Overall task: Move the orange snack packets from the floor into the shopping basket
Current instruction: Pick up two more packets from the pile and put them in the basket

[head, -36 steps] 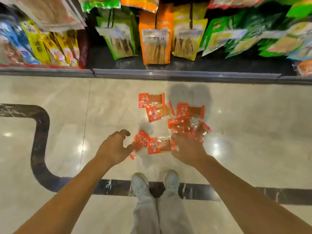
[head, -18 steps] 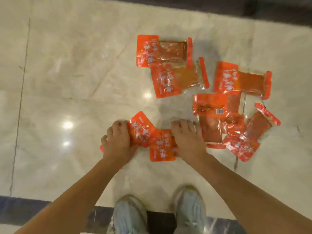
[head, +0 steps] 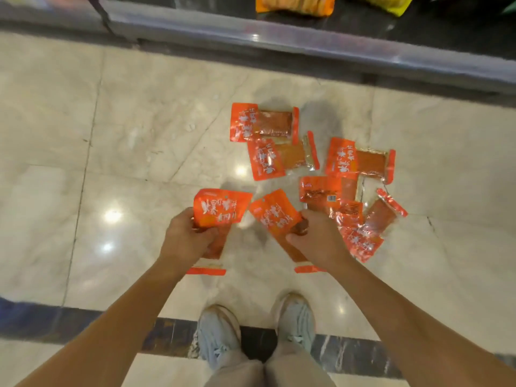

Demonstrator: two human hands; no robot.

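One marble floor (head: 139, 135), pale, glossy, w/ ceiling-light glints; 1 dark inlay strip (head: 83, 325) across it, under my feet. 1 shelf ledge (head: 307, 37) along top edge, orange bag (head: 296, 4) & yellow bag (head: 385, 4) behind it, both cut off by frame. 2 grey sneakers (head: 217, 333), toes fwd. My L hand (head: 184, 241): thumb & curled fingers pinching 1 orange snack packet (head: 220, 208), printed end up, other end hanging below my palm. My R hand (head: 318, 238): same pinch on 2nd packet (head: 275, 213), tilted left. Approx 7 loose packets (head: 326, 191) on floor ahead & right of R hand, several overlapping; exact count unclear.
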